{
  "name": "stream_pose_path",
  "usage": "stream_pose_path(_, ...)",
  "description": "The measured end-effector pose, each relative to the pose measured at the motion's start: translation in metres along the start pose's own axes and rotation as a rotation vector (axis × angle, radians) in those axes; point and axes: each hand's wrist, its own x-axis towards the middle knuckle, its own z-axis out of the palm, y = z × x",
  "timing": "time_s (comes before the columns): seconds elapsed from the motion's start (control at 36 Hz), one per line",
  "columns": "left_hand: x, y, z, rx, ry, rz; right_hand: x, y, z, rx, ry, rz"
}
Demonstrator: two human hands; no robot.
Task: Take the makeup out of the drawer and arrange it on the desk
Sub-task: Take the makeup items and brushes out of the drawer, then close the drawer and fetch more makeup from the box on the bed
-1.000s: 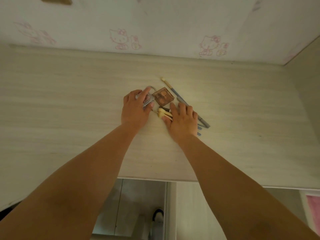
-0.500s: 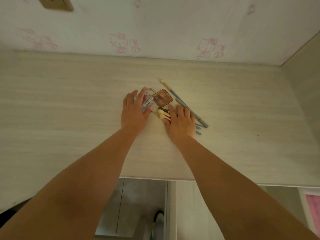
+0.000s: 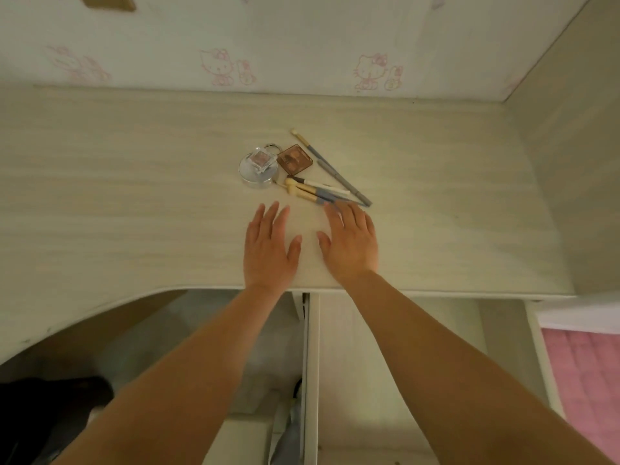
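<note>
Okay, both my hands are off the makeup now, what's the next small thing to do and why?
Probably spread the brushes apart: they overlap in a loose fan beside the brown palette, and the clear square pot sits on a round case. Your open right hand is nearest them.

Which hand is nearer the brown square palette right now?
Roughly even, left slightly. The left hand lies below-left of the brown palette; the right hand lies below-right, by the brushes.
</note>
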Motion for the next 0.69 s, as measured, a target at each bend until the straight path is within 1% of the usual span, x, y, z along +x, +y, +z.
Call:
stream_pose_path(0.14, -0.049, 0.030, 0.002, 0.087, -0.130, 0.016, -0.054, 0.027, -0.001, -0.059, -0.080, 0.043)
stream_pose_path(0.31, -0.109, 0.066, 0.001, 0.114, -0.173, 0.030, -0.125, 0.059, -0.001, -0.014, -0.090, 0.062)
stream_pose_path(0.42, -0.168, 0.088, 0.007, 0.148, -0.206, -0.005, -0.193, 0.082, 0.013, -0.002, -0.124, 0.052)
stream_pose_path(0.56, -0.238, 0.103, 0.025, 0.232, -0.373, -0.036, -0.265, 0.107, 0.032, -0.018, -0.216, 0.071)
stream_pose_path(0.69, -0.300, 0.115, 0.037, 0.207, -0.503, -0.055, -0.322, 0.123, 0.052, -0.026, -0.319, 0.083)
